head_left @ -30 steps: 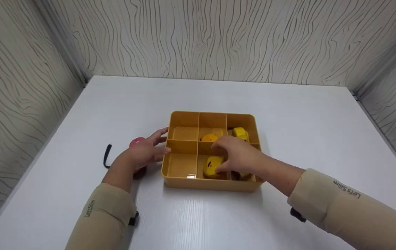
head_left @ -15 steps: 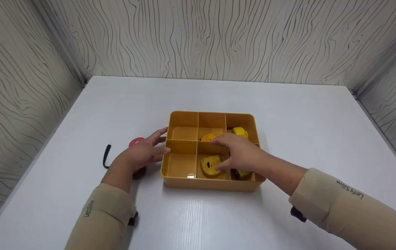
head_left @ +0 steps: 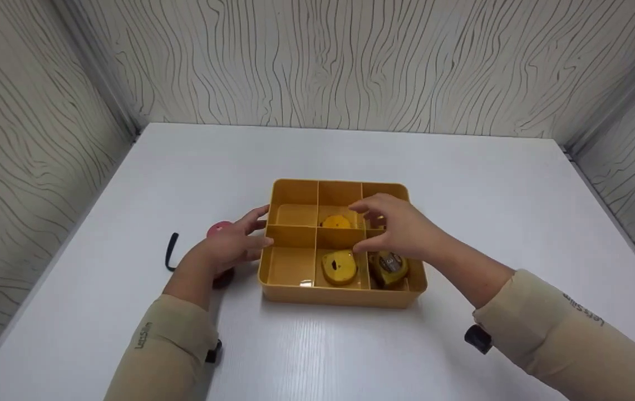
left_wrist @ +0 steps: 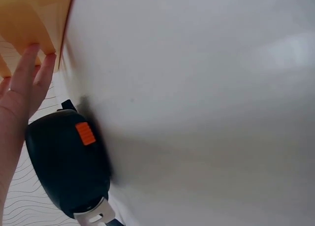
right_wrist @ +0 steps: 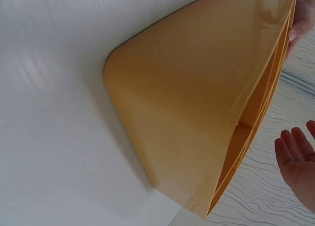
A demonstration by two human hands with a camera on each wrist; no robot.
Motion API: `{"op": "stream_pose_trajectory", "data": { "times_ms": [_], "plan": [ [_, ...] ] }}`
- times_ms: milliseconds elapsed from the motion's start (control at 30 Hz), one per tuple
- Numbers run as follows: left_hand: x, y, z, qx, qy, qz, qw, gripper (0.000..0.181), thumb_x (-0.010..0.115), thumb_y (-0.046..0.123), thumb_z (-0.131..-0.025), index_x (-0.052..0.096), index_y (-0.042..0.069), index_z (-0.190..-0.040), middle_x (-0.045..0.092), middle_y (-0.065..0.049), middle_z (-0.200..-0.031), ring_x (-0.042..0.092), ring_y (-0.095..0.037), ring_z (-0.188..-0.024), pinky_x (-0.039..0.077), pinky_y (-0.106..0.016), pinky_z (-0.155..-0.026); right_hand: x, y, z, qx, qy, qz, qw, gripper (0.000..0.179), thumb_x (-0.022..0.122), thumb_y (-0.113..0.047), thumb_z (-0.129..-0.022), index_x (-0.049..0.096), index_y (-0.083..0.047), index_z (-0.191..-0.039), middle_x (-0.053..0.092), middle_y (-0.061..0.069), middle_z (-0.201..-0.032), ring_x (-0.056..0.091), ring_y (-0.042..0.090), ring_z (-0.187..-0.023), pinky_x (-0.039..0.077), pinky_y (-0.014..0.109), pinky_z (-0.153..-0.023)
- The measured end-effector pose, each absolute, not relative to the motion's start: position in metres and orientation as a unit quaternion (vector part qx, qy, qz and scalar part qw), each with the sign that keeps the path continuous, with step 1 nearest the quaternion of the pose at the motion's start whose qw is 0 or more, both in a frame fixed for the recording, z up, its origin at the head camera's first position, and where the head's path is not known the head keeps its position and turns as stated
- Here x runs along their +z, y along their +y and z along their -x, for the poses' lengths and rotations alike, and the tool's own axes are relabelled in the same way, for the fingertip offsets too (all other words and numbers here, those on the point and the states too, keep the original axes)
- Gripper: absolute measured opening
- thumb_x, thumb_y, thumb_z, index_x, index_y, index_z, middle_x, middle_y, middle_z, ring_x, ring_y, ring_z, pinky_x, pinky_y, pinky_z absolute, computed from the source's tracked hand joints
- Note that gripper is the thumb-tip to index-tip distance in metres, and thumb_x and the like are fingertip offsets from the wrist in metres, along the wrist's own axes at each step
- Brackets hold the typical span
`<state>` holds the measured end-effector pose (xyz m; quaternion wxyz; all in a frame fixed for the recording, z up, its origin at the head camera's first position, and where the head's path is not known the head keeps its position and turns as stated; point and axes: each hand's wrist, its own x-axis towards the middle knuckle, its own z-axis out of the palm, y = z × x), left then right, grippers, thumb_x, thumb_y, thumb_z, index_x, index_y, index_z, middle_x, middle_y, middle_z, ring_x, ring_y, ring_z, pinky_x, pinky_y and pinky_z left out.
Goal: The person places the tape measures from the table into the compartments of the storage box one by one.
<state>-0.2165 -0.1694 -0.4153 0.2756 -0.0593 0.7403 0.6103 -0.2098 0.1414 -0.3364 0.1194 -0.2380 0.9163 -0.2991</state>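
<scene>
A yellow organizer box [head_left: 336, 296] with several compartments stands mid-table. My left hand [head_left: 231, 245] touches its left side with extended fingers [left_wrist: 24, 71]. Over the right part of the box hovers my right hand [head_left: 400, 225], fingers spread and nothing between them. A yellow tape measure [head_left: 339, 267] lies in the front middle compartment. In front right sits a yellow tape measure with a dark label [head_left: 390, 267]. The back middle compartment holds an orange-yellow round item [head_left: 336, 221]; the right hand mostly hides the yellow thing in the back right.
Next to the left hand is a dark tape measure [left_wrist: 69, 159] with an orange button and metal hook. A pink round thing [head_left: 220, 227] shows behind that hand, and a black strap [head_left: 171, 250] lies to its left. Patterned walls [head_left: 317, 67] border the white table [head_left: 490, 184].
My right hand has let go of the yellow tape measure, which settled flat in the front middle compartment, and has lifted back and to the right. The left hand stays put.
</scene>
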Motion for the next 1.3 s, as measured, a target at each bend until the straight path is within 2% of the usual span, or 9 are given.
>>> {"op": "stream_pose_trajectory", "data": {
  "times_ms": [167, 333, 500, 667, 800, 1100, 1300],
  "plan": [
    [-0.416, -0.170, 0.217, 0.605, 0.745, 0.058, 0.276, 0.078, 0.075, 0.030, -0.074, 0.031, 0.052, -0.134, 0.034, 0.011, -0.138, 0.043, -0.017, -0.122, 0.038, -0.041, -0.100, -0.332, 0.156, 0.218, -0.328, 0.914, 0.214, 0.103, 0.065, 0.076, -0.039, -0.072, 0.051, -0.016, -0.127, 0.051, 0.003, -0.124, 0.051, 0.023, -0.113, 0.042, 0.043, -0.096],
    [-0.416, -0.170, 0.216, 0.604, 0.746, 0.058, 0.274, 0.077, 0.075, 0.030, -0.074, 0.032, 0.052, -0.134, 0.034, 0.011, -0.138, 0.042, -0.017, -0.123, 0.038, -0.042, -0.100, -0.332, 0.173, 0.224, -0.364, 0.910, 0.174, 0.095, 0.063, 0.076, -0.033, -0.074, 0.050, -0.013, -0.127, 0.052, 0.007, -0.123, 0.050, 0.026, -0.113, 0.044, 0.042, -0.093],
    [-0.417, -0.170, 0.217, 0.606, 0.744, 0.057, 0.275, 0.075, 0.074, 0.027, -0.076, 0.032, 0.051, -0.134, 0.033, 0.010, -0.139, 0.043, -0.017, -0.122, 0.037, -0.042, -0.101, -0.336, 0.193, 0.229, -0.387, 0.909, 0.119, 0.094, 0.068, 0.073, -0.041, -0.074, 0.046, -0.015, -0.131, 0.047, 0.008, -0.128, 0.047, 0.031, -0.118, 0.046, 0.045, -0.091],
    [-0.416, -0.170, 0.217, 0.599, 0.749, 0.061, 0.277, 0.076, 0.074, 0.030, -0.075, 0.031, 0.053, -0.133, 0.034, 0.011, -0.139, 0.043, -0.017, -0.122, 0.037, -0.043, -0.100, -0.345, 0.212, 0.233, -0.401, 0.910, 0.067, 0.087, 0.076, 0.071, -0.049, -0.073, 0.041, -0.018, -0.136, 0.044, 0.007, -0.134, 0.043, 0.029, -0.122, 0.041, 0.050, -0.094],
    [-0.415, -0.170, 0.217, 0.595, 0.751, 0.062, 0.279, 0.078, 0.075, 0.031, -0.074, 0.030, 0.053, -0.133, 0.034, 0.012, -0.139, 0.044, -0.018, -0.121, 0.038, -0.043, -0.100, -0.357, 0.223, 0.234, -0.413, 0.905, 0.037, 0.095, 0.080, 0.069, -0.050, -0.074, 0.035, -0.019, -0.140, 0.041, 0.008, -0.138, 0.041, 0.029, -0.125, 0.039, 0.052, -0.096],
    [-0.414, -0.168, 0.216, 0.579, 0.763, 0.082, 0.276, 0.079, 0.077, 0.036, -0.070, 0.031, 0.058, -0.130, 0.035, 0.016, -0.136, 0.043, -0.017, -0.121, 0.040, -0.043, -0.098, -0.385, 0.230, 0.226, -0.461, 0.877, 0.008, 0.136, 0.078, 0.066, -0.042, -0.081, 0.026, -0.020, -0.144, 0.034, 0.010, -0.143, 0.040, 0.029, -0.127, 0.035, 0.051, -0.099],
    [-0.415, -0.168, 0.216, 0.575, 0.767, 0.083, 0.272, 0.077, 0.077, 0.037, -0.069, 0.032, 0.060, -0.127, 0.035, 0.015, -0.136, 0.044, -0.017, -0.120, 0.040, -0.042, -0.098, -0.406, 0.230, 0.224, -0.491, 0.858, 0.009, 0.155, 0.084, 0.067, -0.048, -0.077, 0.026, -0.019, -0.145, 0.034, 0.009, -0.144, 0.042, 0.027, -0.125, 0.038, 0.044, -0.099]
  ]
}}
